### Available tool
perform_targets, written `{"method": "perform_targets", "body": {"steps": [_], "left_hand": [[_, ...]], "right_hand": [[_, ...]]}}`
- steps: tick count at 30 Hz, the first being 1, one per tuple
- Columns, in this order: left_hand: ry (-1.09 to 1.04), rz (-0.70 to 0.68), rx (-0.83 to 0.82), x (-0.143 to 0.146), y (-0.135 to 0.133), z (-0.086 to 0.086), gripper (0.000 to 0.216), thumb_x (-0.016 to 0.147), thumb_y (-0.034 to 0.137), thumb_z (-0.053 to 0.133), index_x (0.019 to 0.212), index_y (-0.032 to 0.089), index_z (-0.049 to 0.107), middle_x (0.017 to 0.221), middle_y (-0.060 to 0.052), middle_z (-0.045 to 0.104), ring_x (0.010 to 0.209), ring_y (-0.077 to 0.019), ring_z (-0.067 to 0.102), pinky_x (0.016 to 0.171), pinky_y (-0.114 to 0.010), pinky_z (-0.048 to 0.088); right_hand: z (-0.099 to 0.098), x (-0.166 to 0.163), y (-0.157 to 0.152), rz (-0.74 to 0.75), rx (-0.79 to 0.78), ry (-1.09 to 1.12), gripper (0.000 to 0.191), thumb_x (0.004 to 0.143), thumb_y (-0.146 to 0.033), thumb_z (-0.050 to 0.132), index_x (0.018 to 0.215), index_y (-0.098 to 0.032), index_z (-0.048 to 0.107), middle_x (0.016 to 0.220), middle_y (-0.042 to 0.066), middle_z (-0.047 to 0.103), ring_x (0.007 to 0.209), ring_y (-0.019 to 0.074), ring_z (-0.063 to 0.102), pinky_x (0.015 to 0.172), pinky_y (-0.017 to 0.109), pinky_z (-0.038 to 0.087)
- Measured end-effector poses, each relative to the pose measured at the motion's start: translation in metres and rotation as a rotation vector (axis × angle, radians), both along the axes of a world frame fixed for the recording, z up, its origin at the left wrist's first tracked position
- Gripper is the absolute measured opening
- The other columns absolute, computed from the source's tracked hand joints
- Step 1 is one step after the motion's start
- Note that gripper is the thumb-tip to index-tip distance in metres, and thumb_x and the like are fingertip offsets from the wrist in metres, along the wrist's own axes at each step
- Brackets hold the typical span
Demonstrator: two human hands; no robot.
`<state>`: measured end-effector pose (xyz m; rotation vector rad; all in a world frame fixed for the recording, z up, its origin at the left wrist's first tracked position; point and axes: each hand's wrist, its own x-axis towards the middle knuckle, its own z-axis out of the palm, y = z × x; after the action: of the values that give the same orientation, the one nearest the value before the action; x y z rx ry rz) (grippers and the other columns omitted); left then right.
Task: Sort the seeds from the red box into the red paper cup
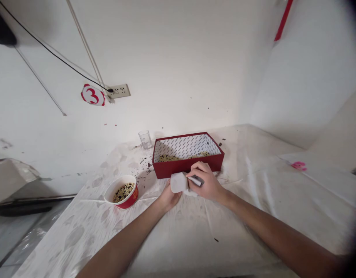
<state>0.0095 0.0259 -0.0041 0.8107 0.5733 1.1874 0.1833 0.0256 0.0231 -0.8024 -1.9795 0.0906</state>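
My left hand (169, 199) is closed round a pale grey, rounded, block-like thing (178, 183), held just in front of the red box. My right hand (208, 182) pinches a short, silvery-grey flat piece (195, 179) against that block's right side; its exact kind is unclear. White crumpled material, maybe tissue, shows beneath (191, 192) between the hands. Behind them stands an open dark red box (182, 166) with a patterned white lining, holding a layer of mixed pale and black grains (169, 158).
A red and white paper bowl (131, 199) of pale and black grains stands at left. Behind it is a clear glass (145, 139). Dark scraps (140, 175) litter the white tablecloth (88, 220). A socket strip (120, 90) with a plugged-in black cable is on the wall.
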Motion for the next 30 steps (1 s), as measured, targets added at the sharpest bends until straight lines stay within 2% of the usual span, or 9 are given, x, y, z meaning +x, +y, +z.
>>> {"method": "perform_targets", "body": {"steps": [6,17,20,23,27,30], "left_hand": [[0.042,-0.028,0.033,0.0025,-0.0046,0.0020,0.021,0.067,0.022,0.085,0.082,0.017,0.070,0.083,-0.003,0.069,0.080,-0.0157,0.060,0.080,-0.029,0.045],[0.050,-0.009,0.051,0.0048,-0.0048,-0.0070,0.031,0.064,0.020,0.087,0.089,0.017,0.070,0.089,-0.006,0.071,0.089,-0.0179,0.062,0.083,-0.030,0.047],[0.052,-0.001,0.065,0.0047,-0.0044,-0.0069,0.029,0.067,0.023,0.085,0.091,0.016,0.071,0.093,-0.007,0.071,0.091,-0.0190,0.062,0.084,-0.031,0.047],[0.032,-0.016,0.025,0.0031,-0.0025,-0.0055,0.024,0.074,0.029,0.080,0.093,0.017,0.071,0.097,-0.008,0.072,0.097,-0.0213,0.063,0.088,-0.033,0.048],[-0.064,-0.082,-0.082,-0.0013,0.0012,-0.0032,0.030,0.080,0.032,0.072,0.107,0.019,0.071,0.103,-0.008,0.073,0.105,-0.0246,0.063,0.092,-0.036,0.049],[-0.118,-0.074,-0.126,-0.0047,0.0041,-0.0051,0.031,0.084,0.032,0.068,0.112,0.020,0.069,0.107,-0.008,0.073,0.106,-0.0241,0.064,0.092,-0.036,0.050]], "right_hand": [[-0.0020,0.0015,0.0015,-0.049,0.050,-0.057,0.016,0.082,-0.015,0.063,0.094,-0.025,0.063,0.097,0.004,0.057,0.095,0.0215,0.057,0.087,0.042,0.041],[-0.0029,0.0003,0.0011,-0.086,0.103,-0.139,0.011,0.082,-0.018,0.063,0.092,-0.024,0.064,0.098,0.004,0.058,0.093,0.0215,0.057,0.086,0.042,0.040],[-0.0028,-0.0001,0.0006,-0.093,0.114,-0.136,0.010,0.083,-0.018,0.063,0.091,-0.024,0.064,0.097,0.004,0.058,0.093,0.0213,0.056,0.086,0.042,0.040],[-0.0022,-0.0003,0.0003,-0.101,0.116,-0.107,0.010,0.085,-0.018,0.063,0.091,-0.025,0.066,0.094,0.004,0.058,0.091,0.0210,0.056,0.084,0.042,0.041],[-0.0023,-0.0007,0.0003,-0.116,0.100,0.009,0.010,0.087,-0.020,0.062,0.093,-0.026,0.068,0.092,0.004,0.056,0.088,0.0211,0.056,0.083,0.042,0.044],[-0.0029,-0.0008,0.0000,-0.126,0.087,0.110,0.012,0.088,-0.022,0.062,0.096,-0.028,0.069,0.093,0.005,0.055,0.088,0.0224,0.056,0.083,0.044,0.047]]}}
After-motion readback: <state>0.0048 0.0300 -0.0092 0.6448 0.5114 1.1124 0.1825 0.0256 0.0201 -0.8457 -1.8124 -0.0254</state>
